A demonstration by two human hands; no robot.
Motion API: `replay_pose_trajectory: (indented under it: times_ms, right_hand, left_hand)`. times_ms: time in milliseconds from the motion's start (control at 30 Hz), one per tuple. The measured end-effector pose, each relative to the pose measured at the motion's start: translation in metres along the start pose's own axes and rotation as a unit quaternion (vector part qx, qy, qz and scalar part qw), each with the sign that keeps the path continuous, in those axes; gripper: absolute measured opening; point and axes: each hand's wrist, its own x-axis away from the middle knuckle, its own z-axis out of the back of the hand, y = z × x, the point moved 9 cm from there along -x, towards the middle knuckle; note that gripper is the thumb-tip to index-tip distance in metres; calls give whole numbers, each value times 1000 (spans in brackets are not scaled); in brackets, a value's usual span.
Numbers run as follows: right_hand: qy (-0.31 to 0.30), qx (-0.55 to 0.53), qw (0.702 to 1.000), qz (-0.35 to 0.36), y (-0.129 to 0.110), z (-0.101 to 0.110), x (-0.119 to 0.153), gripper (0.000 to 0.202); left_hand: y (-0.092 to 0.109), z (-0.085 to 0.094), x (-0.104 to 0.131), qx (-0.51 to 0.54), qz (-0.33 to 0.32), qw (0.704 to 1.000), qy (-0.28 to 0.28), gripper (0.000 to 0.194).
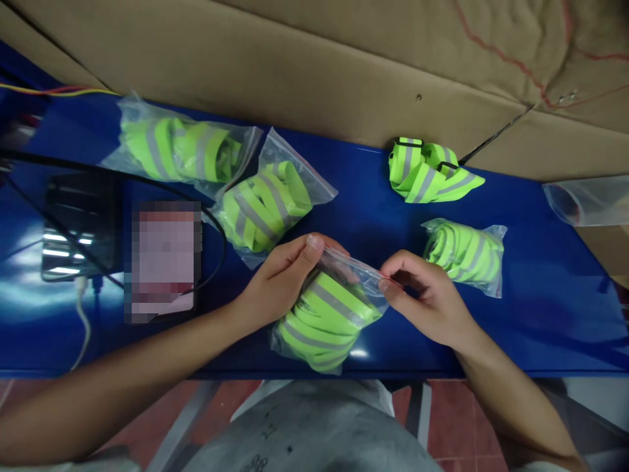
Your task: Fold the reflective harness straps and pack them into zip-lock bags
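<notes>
A clear zip bag [361, 274] with a red-edged seal lies at the front of the blue table, filled with a folded neon-yellow reflective strap [327, 321] that has grey stripes. My left hand [287, 275] pinches the seal's left end, thumb on top. At the right end of the same seal, my right hand [425, 295] grips the edge between thumb and fingers. Just beyond my left hand is another bagged strap [268, 206]. Close to my right hand sits a smaller bagged strap [464, 255].
A loose strap with black buckles [427, 174] lies at the back right. One more bagged strap [171, 147] is at the back left. A phone-like device with a blurred screen [164, 262], a black box [81, 226] and cables occupy the left. Cardboard [319, 72] walls the table's back.
</notes>
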Motion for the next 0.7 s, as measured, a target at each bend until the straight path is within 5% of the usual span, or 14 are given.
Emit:
replay_pose_trajectory:
  times_ms: [700]
  right_hand:
    - [30,-29,999,-1,1,-13,-4,5]
  left_hand:
    - [-9,-14,4,-66,-9,996,-61,49]
